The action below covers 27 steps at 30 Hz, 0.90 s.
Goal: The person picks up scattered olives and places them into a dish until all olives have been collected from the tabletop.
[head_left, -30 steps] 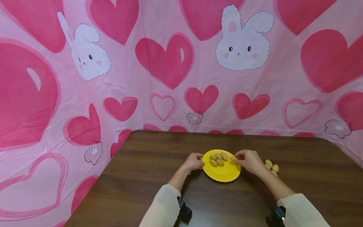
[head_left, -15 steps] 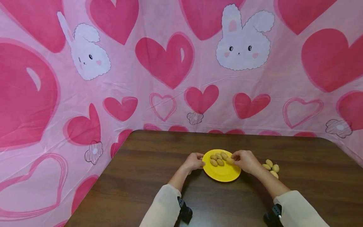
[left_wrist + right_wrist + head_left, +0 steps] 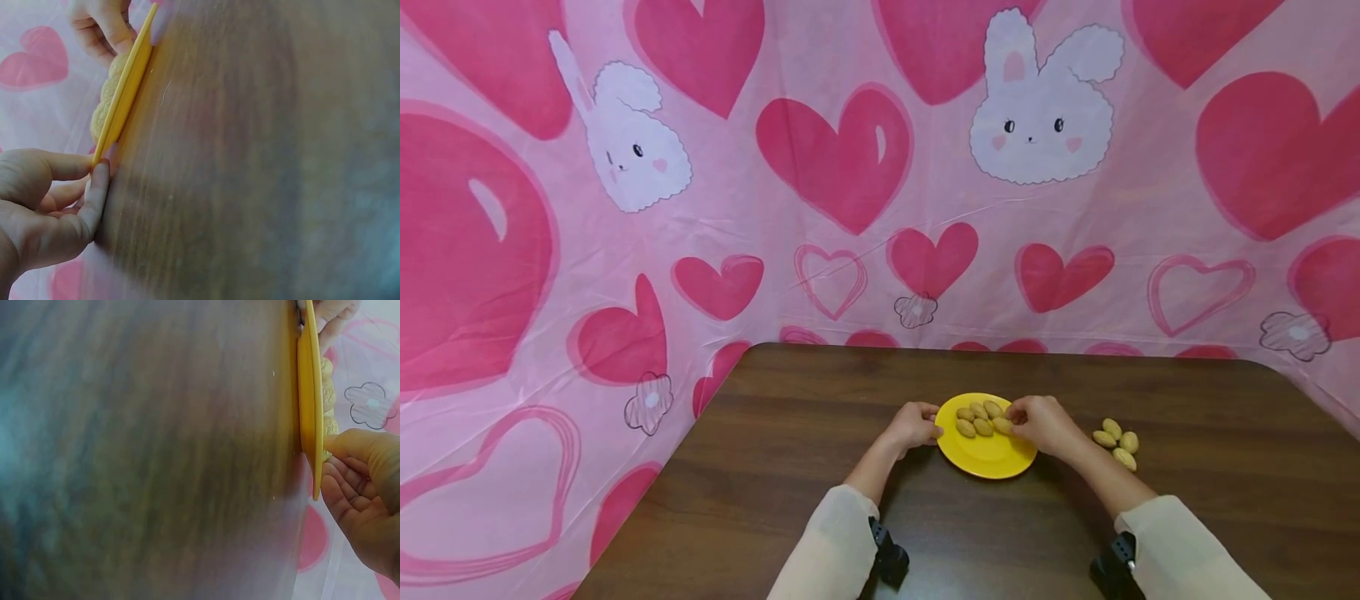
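In the head view a yellow plate (image 3: 988, 460) lies on the table with several tan, oval walnuts (image 3: 978, 411) on it. My left hand (image 3: 913, 427) pinches the plate's left rim between thumb and fingers, as the left wrist view also shows. At the plate's right side my right hand (image 3: 1047, 423) pinches one walnut (image 3: 1002, 426) that sits at the right end of the group. In the right wrist view the right thumb and fingertips meet at that walnut (image 3: 328, 450), just above the rim; its underside is hidden.
Several more walnuts (image 3: 1124, 457) lie in a loose cluster on the brown wooden table (image 3: 760, 500), right of the right forearm. A pink cloth (image 3: 820, 167) printed with hearts and rabbits hangs behind the table's far edge.
My right hand has moved slightly left with the walnut, from the plate's right rim in to the group. The left hand and plate have stayed put.
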Each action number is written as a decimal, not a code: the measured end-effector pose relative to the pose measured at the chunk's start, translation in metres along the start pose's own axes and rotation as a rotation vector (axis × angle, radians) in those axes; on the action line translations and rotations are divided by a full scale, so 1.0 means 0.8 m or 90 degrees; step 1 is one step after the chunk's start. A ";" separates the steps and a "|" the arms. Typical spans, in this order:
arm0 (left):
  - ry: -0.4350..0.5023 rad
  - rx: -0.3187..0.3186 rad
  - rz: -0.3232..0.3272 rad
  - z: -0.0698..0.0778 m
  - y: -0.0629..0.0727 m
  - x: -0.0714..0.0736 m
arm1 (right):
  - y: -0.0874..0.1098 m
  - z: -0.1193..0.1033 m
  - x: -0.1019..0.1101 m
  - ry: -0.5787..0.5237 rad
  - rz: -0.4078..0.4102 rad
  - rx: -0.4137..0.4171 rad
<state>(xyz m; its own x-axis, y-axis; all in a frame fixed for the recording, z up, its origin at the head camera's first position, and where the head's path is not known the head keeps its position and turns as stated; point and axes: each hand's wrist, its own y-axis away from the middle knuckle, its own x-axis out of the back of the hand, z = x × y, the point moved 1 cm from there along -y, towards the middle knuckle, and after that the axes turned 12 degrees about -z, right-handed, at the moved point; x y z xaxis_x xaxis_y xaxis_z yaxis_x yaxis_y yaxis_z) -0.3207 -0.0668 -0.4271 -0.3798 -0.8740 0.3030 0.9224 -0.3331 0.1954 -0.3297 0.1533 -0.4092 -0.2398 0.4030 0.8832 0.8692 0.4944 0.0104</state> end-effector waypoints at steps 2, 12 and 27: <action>0.007 0.002 0.000 0.000 0.000 0.000 | 0.000 -0.001 0.000 0.002 0.001 0.004; 0.008 0.009 -0.007 0.000 0.002 0.002 | 0.000 -0.004 0.000 -0.004 -0.009 -0.009; 0.007 0.010 -0.003 0.000 0.002 0.002 | 0.003 -0.006 0.001 0.007 -0.004 0.014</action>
<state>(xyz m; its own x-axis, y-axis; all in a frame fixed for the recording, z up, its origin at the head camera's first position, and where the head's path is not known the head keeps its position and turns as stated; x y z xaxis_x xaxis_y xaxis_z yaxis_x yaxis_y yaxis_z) -0.3194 -0.0686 -0.4261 -0.3830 -0.8767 0.2911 0.9195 -0.3318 0.2107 -0.3256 0.1514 -0.4060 -0.2409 0.3912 0.8882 0.8577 0.5142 0.0062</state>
